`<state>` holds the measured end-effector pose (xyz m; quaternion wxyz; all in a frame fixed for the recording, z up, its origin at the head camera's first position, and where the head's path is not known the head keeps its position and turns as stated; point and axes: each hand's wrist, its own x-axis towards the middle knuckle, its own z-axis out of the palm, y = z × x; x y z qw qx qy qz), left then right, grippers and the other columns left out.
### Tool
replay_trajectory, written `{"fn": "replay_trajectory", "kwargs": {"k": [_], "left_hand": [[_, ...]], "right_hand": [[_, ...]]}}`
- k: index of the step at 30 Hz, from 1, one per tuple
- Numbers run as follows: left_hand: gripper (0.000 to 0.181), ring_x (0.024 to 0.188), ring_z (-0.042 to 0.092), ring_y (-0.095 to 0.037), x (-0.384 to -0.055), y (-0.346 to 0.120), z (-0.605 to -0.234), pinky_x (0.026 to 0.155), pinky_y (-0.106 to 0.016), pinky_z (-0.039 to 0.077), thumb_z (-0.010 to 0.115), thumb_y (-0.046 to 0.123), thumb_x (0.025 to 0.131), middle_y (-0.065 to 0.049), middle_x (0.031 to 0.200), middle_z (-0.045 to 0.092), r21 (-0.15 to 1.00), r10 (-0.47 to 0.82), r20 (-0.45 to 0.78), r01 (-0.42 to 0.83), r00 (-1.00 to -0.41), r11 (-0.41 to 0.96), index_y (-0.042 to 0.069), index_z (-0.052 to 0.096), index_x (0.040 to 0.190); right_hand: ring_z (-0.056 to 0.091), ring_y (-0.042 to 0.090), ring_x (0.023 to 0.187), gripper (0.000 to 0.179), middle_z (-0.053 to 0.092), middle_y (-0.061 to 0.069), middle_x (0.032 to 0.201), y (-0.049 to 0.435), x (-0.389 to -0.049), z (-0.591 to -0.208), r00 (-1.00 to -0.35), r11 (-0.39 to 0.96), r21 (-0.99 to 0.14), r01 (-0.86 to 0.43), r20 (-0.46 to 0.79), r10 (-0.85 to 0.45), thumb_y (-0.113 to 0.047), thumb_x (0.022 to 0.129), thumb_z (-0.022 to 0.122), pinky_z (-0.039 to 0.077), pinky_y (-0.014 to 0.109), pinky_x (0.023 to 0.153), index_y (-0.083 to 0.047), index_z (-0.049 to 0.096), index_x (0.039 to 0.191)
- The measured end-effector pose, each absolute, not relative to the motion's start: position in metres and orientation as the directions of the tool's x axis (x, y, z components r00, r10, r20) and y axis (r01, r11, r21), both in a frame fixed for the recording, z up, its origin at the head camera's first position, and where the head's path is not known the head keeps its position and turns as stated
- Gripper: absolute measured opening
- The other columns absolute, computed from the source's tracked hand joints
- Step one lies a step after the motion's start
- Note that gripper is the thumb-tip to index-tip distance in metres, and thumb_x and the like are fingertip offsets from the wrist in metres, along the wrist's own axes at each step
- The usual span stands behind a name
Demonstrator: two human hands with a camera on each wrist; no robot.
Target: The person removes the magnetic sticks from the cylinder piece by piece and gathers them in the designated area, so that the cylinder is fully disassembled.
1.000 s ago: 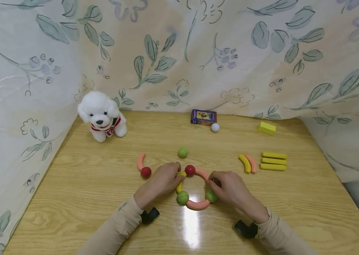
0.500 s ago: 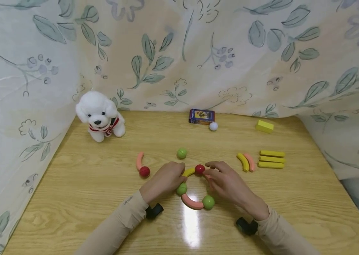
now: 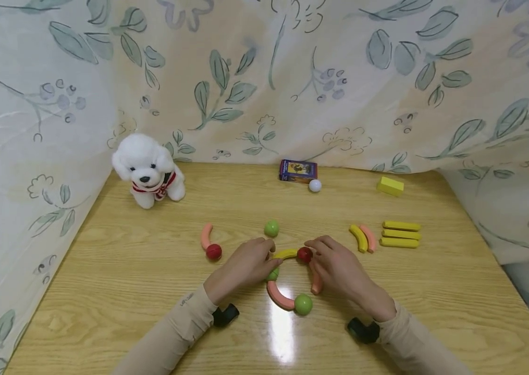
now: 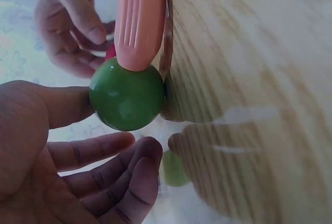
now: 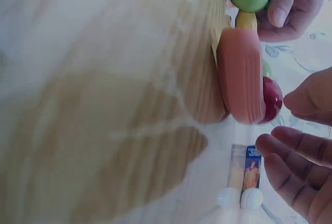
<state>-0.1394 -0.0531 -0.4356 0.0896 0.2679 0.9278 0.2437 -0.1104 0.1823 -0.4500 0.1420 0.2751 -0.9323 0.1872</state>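
Balls and curved sticks form a broken ring on the table. It runs from a pink curved stick through a red ball, a yellow curved stick, a green ball and another pink curved stick to a second green ball. A gap separates that last ball from the first pink stick. My left hand touches the nearer green ball with its thumb, fingers loosely bent. Around the red ball my right hand spreads thumb and fingers, slightly off it in the right wrist view.
Behind the ring lies a loose green ball. A pink stick with a red ball is at left. Right: a yellow curved stick, a pink one, three straight yellow sticks. Behind: plush dog, card box, white ball, yellow block.
The ring has come apart at its right side. The red ball and yellow stick have swung right, and the right pink stick now points toward me. The loose green ball has shifted slightly right.
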Motion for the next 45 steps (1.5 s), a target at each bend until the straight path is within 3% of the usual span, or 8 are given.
{"fn": "replay_trajectory", "kwargs": {"k": [5, 15, 19, 22, 25, 28, 36, 45], "left_hand": [[0.028, 0.071, 0.051, -0.014, -0.135, -0.057, -0.436, 0.060, -0.026, 0.041, 0.064, 0.032, 0.094, -0.002, 0.082, 0.058, 0.519, 0.532, -0.045, 0.435, -0.846, 0.736, 0.005, 0.063, 0.101], [0.026, 0.064, 0.046, -0.011, -0.133, -0.058, -0.436, 0.054, -0.023, 0.036, 0.066, 0.032, 0.093, 0.002, 0.074, 0.052, 0.573, 0.535, -0.084, 0.399, -0.840, 0.716, 0.006, 0.061, 0.098], [0.024, 0.062, 0.045, -0.011, -0.133, -0.058, -0.435, 0.052, -0.023, 0.035, 0.066, 0.029, 0.093, 0.001, 0.072, 0.051, 0.583, 0.542, -0.078, 0.402, -0.837, 0.706, 0.006, 0.061, 0.096], [0.025, 0.066, 0.048, -0.012, -0.133, -0.058, -0.436, 0.056, -0.025, 0.038, 0.065, 0.030, 0.093, 0.000, 0.078, 0.055, 0.561, 0.531, -0.061, 0.411, -0.845, 0.719, 0.006, 0.062, 0.099], [0.027, 0.070, 0.050, -0.013, -0.132, -0.058, -0.437, 0.059, -0.026, 0.040, 0.065, 0.031, 0.094, -0.002, 0.084, 0.057, 0.536, 0.517, -0.037, 0.420, -0.855, 0.732, 0.006, 0.063, 0.104], [0.028, 0.072, 0.052, -0.014, -0.131, -0.059, -0.436, 0.060, -0.027, 0.042, 0.064, 0.031, 0.094, -0.004, 0.087, 0.058, 0.530, 0.507, -0.020, 0.422, -0.861, 0.736, 0.005, 0.064, 0.107], [0.029, 0.072, 0.051, -0.014, -0.131, -0.061, -0.430, 0.063, -0.029, 0.043, 0.061, 0.031, 0.096, -0.005, 0.090, 0.059, 0.530, 0.485, 0.033, 0.427, -0.874, 0.733, 0.004, 0.065, 0.106], [0.026, 0.071, 0.050, -0.013, -0.130, -0.062, -0.427, 0.061, -0.027, 0.041, 0.062, 0.032, 0.095, -0.004, 0.089, 0.058, 0.526, 0.492, 0.046, 0.440, -0.869, 0.728, 0.007, 0.063, 0.100]], "right_hand": [[0.063, 0.011, 0.071, 0.028, 0.066, 0.006, 0.093, 0.185, -0.109, -0.448, -0.870, 0.821, -0.321, -0.473, 0.314, -0.379, -0.006, 0.083, 0.073, 0.049, 0.022, 0.058, -0.006, 0.067, 0.111], [0.049, 0.000, 0.059, 0.025, 0.062, -0.005, 0.074, 0.186, -0.106, -0.446, -0.935, 0.821, -0.447, -0.355, 0.151, -0.322, -0.016, 0.089, 0.069, 0.040, 0.018, 0.053, -0.008, 0.063, 0.112], [0.056, 0.004, 0.066, 0.028, 0.066, -0.001, 0.086, 0.186, -0.106, -0.447, -0.913, 0.812, -0.419, -0.407, 0.202, -0.354, -0.014, 0.088, 0.070, 0.045, 0.020, 0.057, -0.008, 0.064, 0.115], [0.067, 0.017, 0.087, 0.030, 0.067, 0.007, 0.108, 0.186, -0.107, -0.448, -0.854, 0.777, -0.358, -0.518, 0.271, -0.444, -0.007, 0.087, 0.070, 0.055, 0.030, 0.072, -0.009, 0.067, 0.116], [0.064, 0.026, 0.109, 0.032, 0.064, 0.011, 0.124, 0.186, -0.110, -0.449, -0.778, 0.720, -0.300, -0.626, 0.304, -0.550, -0.001, 0.086, 0.070, 0.055, 0.040, 0.089, -0.010, 0.070, 0.116], [0.061, 0.027, 0.113, 0.032, 0.064, 0.012, 0.125, 0.186, -0.111, -0.448, -0.745, 0.689, -0.286, -0.666, 0.296, -0.598, 0.003, 0.085, 0.069, 0.052, 0.042, 0.092, -0.011, 0.072, 0.114], [0.063, 0.023, 0.095, 0.029, 0.064, 0.009, 0.106, 0.192, -0.109, -0.445, -0.763, 0.748, -0.197, -0.634, 0.314, -0.565, 0.004, 0.081, 0.072, 0.053, 0.039, 0.081, -0.012, 0.074, 0.105], [0.047, 0.010, 0.065, 0.014, 0.055, 0.001, 0.080, 0.191, -0.106, -0.446, -0.850, 0.860, -0.138, -0.491, 0.293, -0.438, -0.019, 0.084, 0.075, 0.042, 0.025, 0.058, -0.012, 0.071, 0.095]]}}
